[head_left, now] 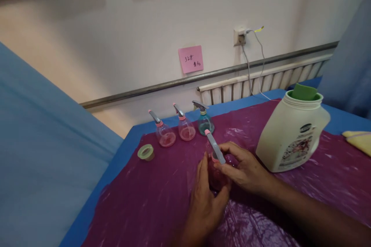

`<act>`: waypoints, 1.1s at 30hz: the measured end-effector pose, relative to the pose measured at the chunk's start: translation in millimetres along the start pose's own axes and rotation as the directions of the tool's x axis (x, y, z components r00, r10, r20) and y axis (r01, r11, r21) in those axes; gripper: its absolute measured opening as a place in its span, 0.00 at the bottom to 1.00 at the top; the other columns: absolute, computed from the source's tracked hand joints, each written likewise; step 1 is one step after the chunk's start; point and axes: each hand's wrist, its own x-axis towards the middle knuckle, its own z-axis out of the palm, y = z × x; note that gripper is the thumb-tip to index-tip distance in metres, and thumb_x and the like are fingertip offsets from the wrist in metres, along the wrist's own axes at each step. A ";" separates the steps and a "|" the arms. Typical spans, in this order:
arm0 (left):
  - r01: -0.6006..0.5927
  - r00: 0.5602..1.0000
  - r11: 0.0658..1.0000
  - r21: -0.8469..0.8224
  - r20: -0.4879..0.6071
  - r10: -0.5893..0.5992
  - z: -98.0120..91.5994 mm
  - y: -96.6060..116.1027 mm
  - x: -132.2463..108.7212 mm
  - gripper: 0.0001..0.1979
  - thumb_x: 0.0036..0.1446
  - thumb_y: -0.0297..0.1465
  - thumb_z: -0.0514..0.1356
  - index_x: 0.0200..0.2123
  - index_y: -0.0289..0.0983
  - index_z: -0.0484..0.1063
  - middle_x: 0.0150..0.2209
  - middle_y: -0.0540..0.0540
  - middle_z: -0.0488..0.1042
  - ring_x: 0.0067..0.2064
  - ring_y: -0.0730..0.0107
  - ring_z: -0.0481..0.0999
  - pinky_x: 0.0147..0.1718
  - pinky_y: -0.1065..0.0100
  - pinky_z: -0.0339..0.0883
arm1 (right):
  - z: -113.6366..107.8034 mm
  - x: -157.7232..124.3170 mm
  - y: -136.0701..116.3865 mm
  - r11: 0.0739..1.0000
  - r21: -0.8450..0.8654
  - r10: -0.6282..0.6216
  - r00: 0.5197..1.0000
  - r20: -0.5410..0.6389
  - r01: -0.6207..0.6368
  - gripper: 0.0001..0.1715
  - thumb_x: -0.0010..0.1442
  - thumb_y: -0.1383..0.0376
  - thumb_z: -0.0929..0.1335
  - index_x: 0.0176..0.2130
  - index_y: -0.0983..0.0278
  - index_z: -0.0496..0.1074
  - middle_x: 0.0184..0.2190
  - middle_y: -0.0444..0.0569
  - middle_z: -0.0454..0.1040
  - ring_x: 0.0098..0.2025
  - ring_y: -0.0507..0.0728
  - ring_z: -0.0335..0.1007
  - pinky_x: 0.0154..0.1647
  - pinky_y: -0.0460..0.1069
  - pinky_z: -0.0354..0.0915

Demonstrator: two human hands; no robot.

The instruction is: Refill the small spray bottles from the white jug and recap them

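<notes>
Both hands are around a small clear spray bottle (pixel 216 175) with a grey spray head and pink collar. My left hand (pixel 205 198) wraps the near left side of its body. At the collar, the thumb and fingers of my right hand (pixel 245 166) close on it from the right. Behind it stand two similar pink spray bottles (pixel 166 137) with pink liquid low inside, and a teal spray bottle (pixel 206 124) with a grey head. A pale green cap (pixel 146 152) lies to the left of them.
To the right stands a large cream jug (pixel 285 139) with a green scoop (pixel 304 92) in its mouth. Purple plastic sheeting (pixel 139 197) covers the blue table (pixel 92 197). A yellow cloth (pixel 359 141) lies far right. Cables (pixel 248 69) hang from a wall socket (pixel 240 36) behind.
</notes>
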 end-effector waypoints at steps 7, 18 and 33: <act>-0.011 1.000 1.000 -0.010 -0.001 0.011 0.4 0.2 -0.1 0.43 0.70 0.35 0.69 0.81 0.51 0.54 0.79 0.40 0.64 0.79 0.47 0.67 0.76 0.40 0.66 | 1.6 -1.9 0.8 1.000 -0.014 -0.001 1.000 -0.006 0.001 0.14 0.71 0.62 0.73 0.56 0.55 0.80 0.50 0.49 0.83 0.51 0.61 0.79 0.57 0.58 0.72; -0.012 1.000 1.000 -0.013 -0.019 0.011 3.4 -1.8 -2.5 0.43 0.70 0.36 0.70 0.81 0.52 0.55 0.79 0.42 0.65 0.79 0.49 0.68 0.76 0.43 0.66 | 0.5 -3.4 -1.0 1.000 -0.024 -0.020 1.000 -0.011 0.019 0.13 0.73 0.62 0.73 0.56 0.55 0.79 0.50 0.48 0.83 0.51 0.59 0.79 0.57 0.56 0.72; -0.023 1.000 1.000 0.003 -0.017 0.023 3.1 4.4 -2.3 0.43 0.69 0.37 0.71 0.80 0.50 0.56 0.77 0.40 0.67 0.78 0.47 0.69 0.76 0.42 0.66 | 0.3 -4.4 -1.1 0.999 -0.021 -0.028 0.999 -0.016 0.028 0.13 0.73 0.60 0.73 0.56 0.56 0.79 0.51 0.49 0.84 0.51 0.60 0.80 0.58 0.57 0.73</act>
